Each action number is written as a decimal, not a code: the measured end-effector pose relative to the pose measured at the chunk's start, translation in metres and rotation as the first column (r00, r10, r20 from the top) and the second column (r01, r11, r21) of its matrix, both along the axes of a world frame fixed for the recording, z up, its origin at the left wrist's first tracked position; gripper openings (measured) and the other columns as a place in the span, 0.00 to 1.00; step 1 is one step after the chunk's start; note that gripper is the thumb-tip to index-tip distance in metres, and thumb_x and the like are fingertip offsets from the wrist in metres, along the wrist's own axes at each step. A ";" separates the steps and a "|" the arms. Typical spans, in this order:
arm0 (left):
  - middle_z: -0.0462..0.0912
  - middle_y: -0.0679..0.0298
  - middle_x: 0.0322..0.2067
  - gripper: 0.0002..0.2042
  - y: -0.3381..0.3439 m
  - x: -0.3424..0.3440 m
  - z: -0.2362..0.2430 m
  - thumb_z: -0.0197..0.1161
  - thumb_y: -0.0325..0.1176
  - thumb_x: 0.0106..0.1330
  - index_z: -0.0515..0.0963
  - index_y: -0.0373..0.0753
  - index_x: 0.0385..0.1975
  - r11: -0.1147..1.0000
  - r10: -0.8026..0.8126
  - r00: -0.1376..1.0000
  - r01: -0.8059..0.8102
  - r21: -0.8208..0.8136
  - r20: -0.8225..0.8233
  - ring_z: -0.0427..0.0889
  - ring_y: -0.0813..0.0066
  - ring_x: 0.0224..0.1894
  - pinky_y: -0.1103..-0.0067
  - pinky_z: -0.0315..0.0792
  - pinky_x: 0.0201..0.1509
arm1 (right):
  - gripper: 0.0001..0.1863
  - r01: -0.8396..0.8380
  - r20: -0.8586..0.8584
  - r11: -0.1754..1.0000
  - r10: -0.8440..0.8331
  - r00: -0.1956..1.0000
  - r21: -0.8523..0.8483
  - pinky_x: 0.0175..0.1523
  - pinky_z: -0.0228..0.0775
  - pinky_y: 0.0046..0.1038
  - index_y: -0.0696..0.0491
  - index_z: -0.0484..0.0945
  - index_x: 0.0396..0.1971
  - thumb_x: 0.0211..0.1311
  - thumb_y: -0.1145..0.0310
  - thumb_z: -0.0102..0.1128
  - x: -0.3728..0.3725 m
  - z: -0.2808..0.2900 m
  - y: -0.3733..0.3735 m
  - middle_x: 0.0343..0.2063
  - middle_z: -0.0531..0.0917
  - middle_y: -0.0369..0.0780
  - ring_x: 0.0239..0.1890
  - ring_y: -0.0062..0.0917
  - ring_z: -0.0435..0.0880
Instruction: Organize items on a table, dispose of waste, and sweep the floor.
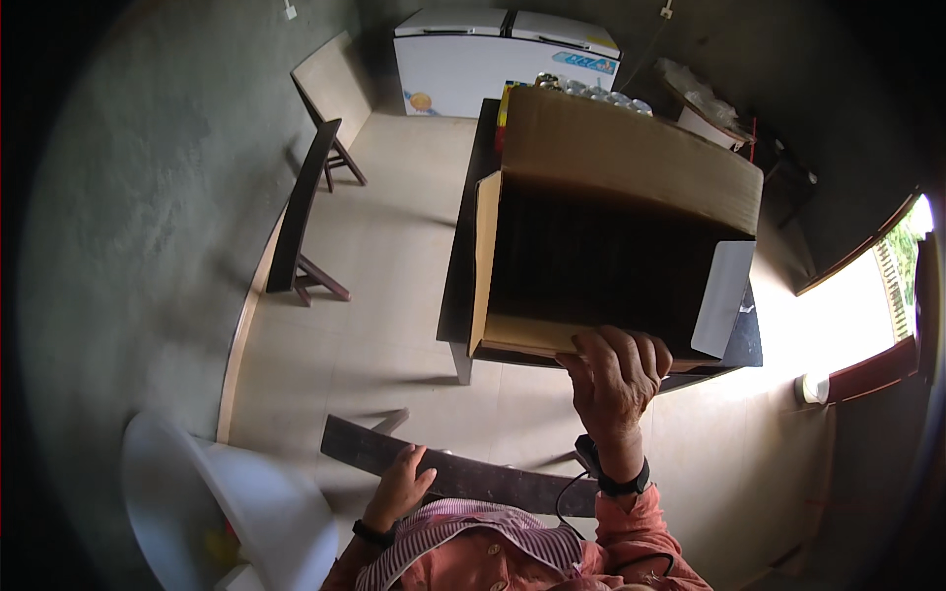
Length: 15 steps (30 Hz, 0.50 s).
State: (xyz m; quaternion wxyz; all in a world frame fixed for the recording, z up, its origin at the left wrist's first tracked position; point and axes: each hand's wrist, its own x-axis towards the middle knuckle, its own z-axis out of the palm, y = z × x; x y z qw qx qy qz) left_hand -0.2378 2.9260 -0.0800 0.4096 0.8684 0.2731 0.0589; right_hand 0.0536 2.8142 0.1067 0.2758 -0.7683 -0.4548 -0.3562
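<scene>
A large cardboard box (631, 153) stands on a dark table (457, 286) with its flaps spread and its dark mouth facing me. The fingers of my right hand (619, 379) are curled over the box's near edge, gripping it. White shows on the inner face of the right flap. Low in the view, my left hand (399, 487) holds nothing, its fingers apart. It overlaps the left part of a dark wooden bench (473, 477); whether it touches the bench I cannot tell. The bottom of the box is lost in shadow.
Several cans (601, 95) stand behind the box. A white chest freezer (463, 74) is against the far wall. Along the left wall runs another dark bench (304, 212). A large white plastic thing (236, 483) is at lower left, and a bright doorway (857, 305) at right.
</scene>
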 end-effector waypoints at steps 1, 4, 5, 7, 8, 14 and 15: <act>0.69 0.37 0.48 0.23 -0.002 0.002 0.004 0.58 0.35 0.59 0.66 0.27 0.50 1.000 0.001 1.000 -0.001 -0.010 -0.025 0.69 0.44 0.52 0.67 0.64 0.57 | 0.12 -0.007 -0.009 1.000 0.007 1.000 -0.011 0.45 0.59 0.31 0.46 0.76 0.30 0.50 0.56 0.64 -0.001 -0.001 -0.001 0.29 0.78 0.33 0.32 0.26 0.75; 0.69 0.38 0.48 0.23 -0.005 0.005 0.000 0.58 0.34 0.59 0.65 0.27 0.50 1.000 0.006 1.000 -0.006 0.005 -0.013 0.69 0.44 0.52 0.66 0.65 0.57 | 0.13 -0.004 -0.013 0.999 0.003 1.000 -0.035 0.46 0.58 0.31 0.46 0.76 0.32 0.50 0.55 0.63 -0.004 -0.003 -0.002 0.30 0.78 0.33 0.34 0.27 0.75; 0.69 0.38 0.48 0.23 -0.006 0.007 0.001 0.59 0.34 0.59 0.65 0.27 0.50 1.000 0.004 1.000 -0.004 0.000 -0.005 0.69 0.44 0.52 0.67 0.65 0.56 | 0.14 0.002 -0.014 0.999 -0.003 1.000 -0.046 0.46 0.58 0.31 0.46 0.75 0.33 0.50 0.55 0.63 -0.006 -0.003 -0.004 0.31 0.78 0.33 0.34 0.27 0.75; 0.69 0.38 0.48 0.23 -0.007 0.011 0.000 0.59 0.34 0.58 0.65 0.27 0.50 1.000 0.001 1.000 -0.001 0.002 0.003 0.69 0.45 0.52 0.67 0.66 0.56 | 0.15 0.005 -0.016 0.998 -0.006 1.000 -0.060 0.46 0.58 0.31 0.46 0.75 0.34 0.51 0.55 0.63 -0.007 -0.005 -0.006 0.31 0.78 0.33 0.35 0.27 0.75; 0.69 0.38 0.48 0.23 -0.008 0.012 0.000 0.59 0.34 0.58 0.66 0.28 0.50 1.000 -0.009 1.000 0.009 0.010 0.013 0.69 0.45 0.52 0.67 0.66 0.56 | 0.15 0.007 -0.015 0.998 -0.008 1.000 -0.062 0.46 0.58 0.31 0.46 0.75 0.34 0.50 0.55 0.63 -0.008 -0.006 -0.006 0.32 0.78 0.33 0.35 0.27 0.75; 0.72 0.41 0.43 0.21 -0.013 0.019 0.009 0.59 0.32 0.57 0.66 0.28 0.48 0.999 -0.027 0.998 0.025 0.031 0.054 0.72 0.46 0.47 0.67 0.68 0.51 | 0.15 0.010 -0.039 0.996 -0.013 0.999 -0.088 0.46 0.58 0.31 0.46 0.75 0.33 0.48 0.56 0.65 -0.005 -0.001 -0.007 0.32 0.78 0.34 0.35 0.28 0.75; 0.72 0.41 0.43 0.21 -0.013 0.020 0.010 0.59 0.32 0.57 0.66 0.28 0.48 0.999 -0.019 0.999 0.017 0.028 0.051 0.72 0.46 0.47 0.67 0.68 0.51 | 0.16 0.007 -0.048 0.994 -0.012 0.999 -0.107 0.45 0.59 0.31 0.47 0.75 0.33 0.46 0.56 0.67 -0.003 0.004 -0.006 0.32 0.78 0.34 0.35 0.28 0.75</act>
